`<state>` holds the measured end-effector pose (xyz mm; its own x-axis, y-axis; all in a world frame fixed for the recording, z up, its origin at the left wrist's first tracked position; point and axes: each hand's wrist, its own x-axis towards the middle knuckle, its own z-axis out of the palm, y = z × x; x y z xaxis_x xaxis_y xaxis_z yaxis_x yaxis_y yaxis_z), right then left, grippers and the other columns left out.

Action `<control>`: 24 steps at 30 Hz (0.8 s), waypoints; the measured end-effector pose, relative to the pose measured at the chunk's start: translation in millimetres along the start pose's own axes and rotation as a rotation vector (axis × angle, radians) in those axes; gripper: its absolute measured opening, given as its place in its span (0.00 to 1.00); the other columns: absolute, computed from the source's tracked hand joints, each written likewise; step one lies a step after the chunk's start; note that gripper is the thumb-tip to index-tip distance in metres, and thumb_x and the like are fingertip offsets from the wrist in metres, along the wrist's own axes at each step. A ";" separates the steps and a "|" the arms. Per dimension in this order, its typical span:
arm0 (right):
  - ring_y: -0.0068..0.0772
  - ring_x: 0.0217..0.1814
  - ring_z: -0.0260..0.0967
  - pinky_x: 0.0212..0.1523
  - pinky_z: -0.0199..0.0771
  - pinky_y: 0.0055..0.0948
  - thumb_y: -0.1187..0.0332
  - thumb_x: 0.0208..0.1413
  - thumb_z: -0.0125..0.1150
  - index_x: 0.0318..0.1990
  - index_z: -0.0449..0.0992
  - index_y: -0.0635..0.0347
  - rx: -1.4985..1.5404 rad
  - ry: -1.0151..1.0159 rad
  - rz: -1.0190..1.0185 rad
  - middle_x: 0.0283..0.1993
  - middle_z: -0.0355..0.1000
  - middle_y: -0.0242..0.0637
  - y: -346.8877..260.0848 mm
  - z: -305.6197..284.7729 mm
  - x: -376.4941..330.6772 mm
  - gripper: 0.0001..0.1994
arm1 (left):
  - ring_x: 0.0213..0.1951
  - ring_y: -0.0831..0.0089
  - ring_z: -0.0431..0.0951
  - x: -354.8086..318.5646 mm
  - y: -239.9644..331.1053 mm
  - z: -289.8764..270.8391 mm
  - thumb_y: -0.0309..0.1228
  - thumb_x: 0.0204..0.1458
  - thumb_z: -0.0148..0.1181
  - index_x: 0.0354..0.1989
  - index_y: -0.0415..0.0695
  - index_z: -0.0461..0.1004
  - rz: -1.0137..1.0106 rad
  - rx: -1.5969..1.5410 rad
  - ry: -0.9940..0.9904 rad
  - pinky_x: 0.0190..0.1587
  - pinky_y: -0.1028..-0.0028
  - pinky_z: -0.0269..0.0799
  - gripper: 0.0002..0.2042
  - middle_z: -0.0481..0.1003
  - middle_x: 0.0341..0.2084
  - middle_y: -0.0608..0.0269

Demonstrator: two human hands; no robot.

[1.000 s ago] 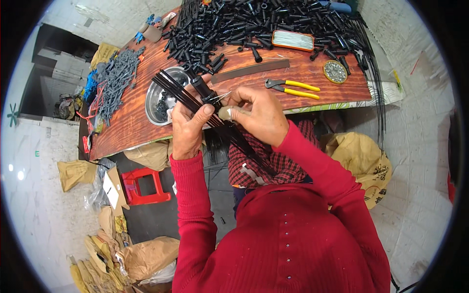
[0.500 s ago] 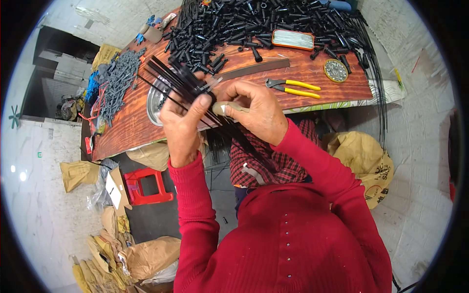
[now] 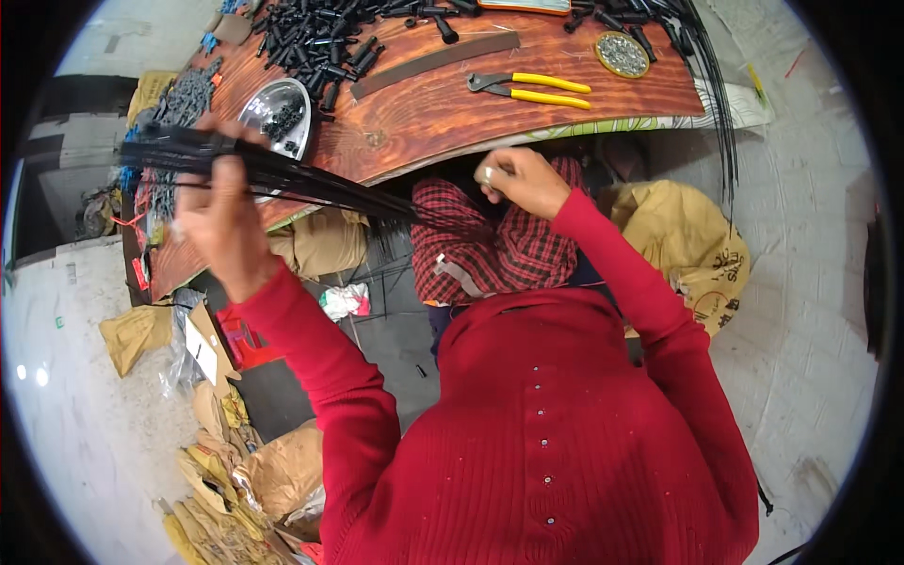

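The bundle (image 3: 282, 174) of thin black rods is gripped near one end by the left hand (image 3: 221, 221), fingers closed round it, held up over the left part of the table (image 3: 443, 108). The long free ends run rightward from that hand and fan slightly toward the checked cloth (image 3: 480, 250) on the lap. The right hand (image 3: 523, 179) is apart from the bundle, just below the table edge, fingers curled on a small pale roll (image 3: 486, 174), pinched at thumb and forefinger; what kind of roll it is I cannot tell.

Judged from this, the risk lies in the one-handed grip so near the end: the rods look smooth and springy, so single ones could slide out, splay, or droop and catch on the cloth or table edge. Their far ends could also sweep the steel bowl (image 3: 278, 113) just beyond the left hand and tip its small dark pieces.

The rods are straight, matt black and slender. The bowl is shiny and round. The table is glossy reddish wood with a strong grain. Beyond the right hand lie pliers (image 3: 532, 89) with yellow handles, a flat dark strip (image 3: 433, 64), a round tin (image 3: 621, 54) and a heap of short black tubes (image 3: 320, 38). Crumpled brown sacks (image 3: 687, 245) lie to the right hand's side, on the floor.
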<state>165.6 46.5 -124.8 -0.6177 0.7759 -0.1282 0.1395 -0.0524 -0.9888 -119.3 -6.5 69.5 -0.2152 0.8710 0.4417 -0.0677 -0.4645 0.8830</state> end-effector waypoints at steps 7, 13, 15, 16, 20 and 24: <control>0.19 0.34 0.70 0.38 0.72 0.23 0.71 0.58 0.56 0.40 0.73 0.66 0.082 0.131 -0.158 0.33 0.73 0.31 -59.0 19.6 -13.0 0.07 | 0.43 0.73 0.77 -26.7 -24.6 30.3 0.24 0.50 0.65 0.53 0.34 0.71 -0.168 0.087 -0.048 0.50 0.74 0.71 0.21 0.77 0.42 0.59; 0.22 0.39 0.74 0.42 0.75 0.24 0.74 0.50 0.67 0.42 0.71 0.65 -0.015 0.205 -0.487 0.40 0.75 0.34 -151.3 43.6 -7.1 0.13 | 0.43 0.65 0.79 -27.8 -17.6 37.4 0.27 0.48 0.68 0.55 0.30 0.67 -0.218 0.045 -0.086 0.50 0.68 0.74 0.26 0.77 0.42 0.51; 0.23 0.39 0.74 0.42 0.76 0.24 0.75 0.48 0.68 0.41 0.71 0.66 -0.030 0.224 -0.526 0.40 0.76 0.34 -157.3 48.4 -3.3 0.14 | 0.43 0.65 0.79 -27.7 -16.1 37.4 0.27 0.48 0.68 0.55 0.30 0.67 -0.224 0.028 -0.085 0.51 0.67 0.74 0.26 0.77 0.43 0.49; 0.23 0.39 0.74 0.41 0.76 0.24 0.76 0.48 0.68 0.40 0.71 0.66 0.005 0.228 -0.485 0.40 0.75 0.35 -159.6 49.9 -0.5 0.13 | 0.43 0.64 0.79 -26.7 -16.7 36.0 0.26 0.47 0.68 0.55 0.30 0.67 -0.237 0.008 -0.080 0.51 0.67 0.74 0.27 0.77 0.43 0.49; 0.22 0.38 0.74 0.41 0.75 0.23 0.78 0.49 0.66 0.37 0.70 0.66 0.070 0.212 -0.415 0.39 0.75 0.35 -155.8 53.3 9.8 0.11 | 0.43 0.64 0.80 -25.8 -23.9 28.9 0.25 0.46 0.69 0.54 0.30 0.68 -0.254 -0.002 -0.040 0.50 0.68 0.75 0.26 0.77 0.43 0.48; 0.19 0.38 0.72 0.40 0.74 0.22 0.79 0.50 0.65 0.37 0.70 0.66 0.115 0.201 -0.374 0.38 0.75 0.34 -146.9 53.1 19.0 0.09 | 0.42 0.64 0.80 -22.5 -25.1 31.7 0.25 0.46 0.69 0.54 0.30 0.68 -0.269 -0.010 -0.033 0.49 0.68 0.75 0.26 0.77 0.43 0.48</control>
<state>92.3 35.5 14.0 -0.4452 0.8610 0.2461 -0.1593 0.1943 -0.9679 -81.8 -9.4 42.4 -0.1562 0.9680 0.1963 -0.1279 -0.2169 0.9678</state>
